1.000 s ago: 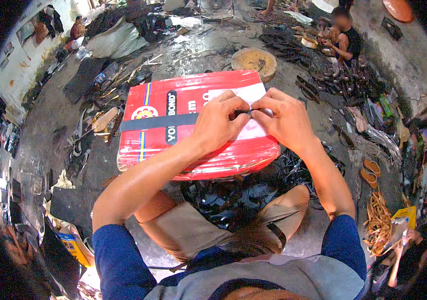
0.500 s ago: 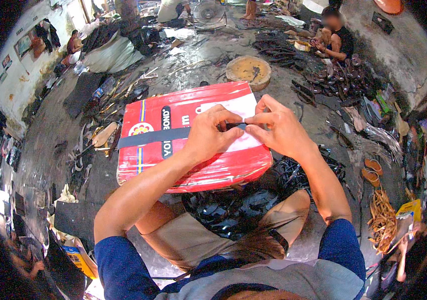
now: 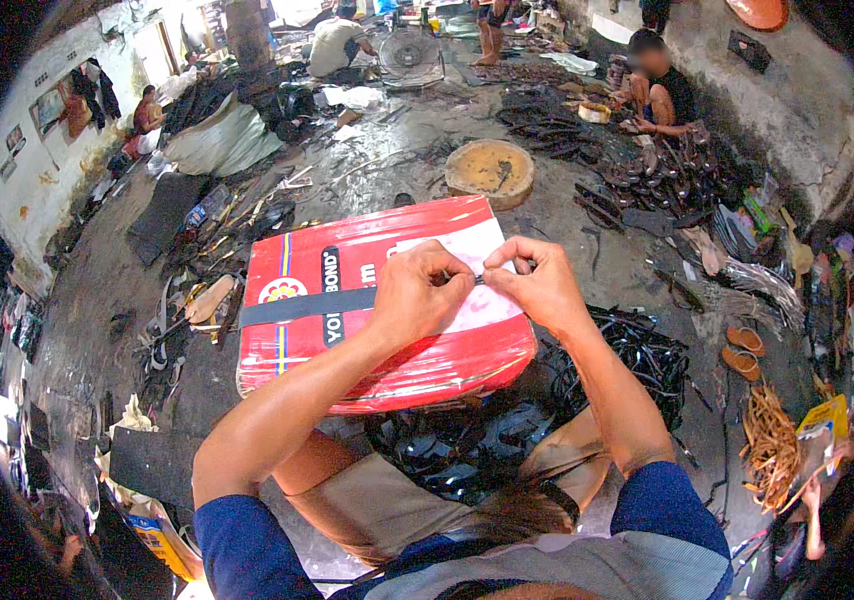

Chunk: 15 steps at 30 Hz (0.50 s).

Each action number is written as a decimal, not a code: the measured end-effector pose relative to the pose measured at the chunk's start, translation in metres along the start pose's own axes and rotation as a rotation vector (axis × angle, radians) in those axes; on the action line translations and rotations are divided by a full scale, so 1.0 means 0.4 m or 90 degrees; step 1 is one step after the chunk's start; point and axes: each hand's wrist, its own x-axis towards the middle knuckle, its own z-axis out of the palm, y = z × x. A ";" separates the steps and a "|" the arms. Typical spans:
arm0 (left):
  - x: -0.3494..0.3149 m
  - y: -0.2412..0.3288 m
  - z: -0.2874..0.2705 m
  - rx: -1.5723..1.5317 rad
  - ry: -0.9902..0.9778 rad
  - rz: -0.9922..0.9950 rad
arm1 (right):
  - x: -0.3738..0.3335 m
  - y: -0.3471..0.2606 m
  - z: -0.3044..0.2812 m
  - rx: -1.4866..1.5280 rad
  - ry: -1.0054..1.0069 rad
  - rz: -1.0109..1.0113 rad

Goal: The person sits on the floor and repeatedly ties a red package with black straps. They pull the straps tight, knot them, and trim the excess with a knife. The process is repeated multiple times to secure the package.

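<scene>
A red box (image 3: 417, 365) with a shiny wrapped surface lies in front of my folded legs. My left hand (image 3: 422, 292) and my right hand (image 3: 539, 285) meet above its right half, fingertips almost touching. Both are closed in a pinch on a small black strip (image 3: 479, 280), most of which the fingers hide. Beneath them a white sheet (image 3: 462, 240) lies on the box. A flat dark band (image 3: 302, 308) crosses the box's left part and runs under my left hand; whether it joins the pinched strip I cannot tell.
Glossy black pieces (image 3: 447, 455) fill the space before my lap, with a heap of black strips (image 3: 632, 360) to the right. Beyond the box stands a round wooden block (image 3: 490, 172). Sandals (image 3: 744, 352) and tan strips (image 3: 772, 450) lie right. A co-worker (image 3: 662, 90) sits at far right.
The whole scene sits lower in view, box and hands together. My fingertips have closed in, so less of the black strip shows between them. The far-right co-worker leans lower.
</scene>
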 end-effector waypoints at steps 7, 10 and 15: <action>0.032 0.015 0.002 0.115 -0.052 0.098 | 0.023 0.033 -0.002 -0.120 0.047 -0.121; 0.048 0.019 -0.004 0.103 -0.087 0.106 | 0.007 0.046 0.007 0.099 0.062 -0.016; 0.035 0.042 0.039 -0.038 -0.041 0.099 | -0.016 0.073 -0.006 0.100 0.044 -0.005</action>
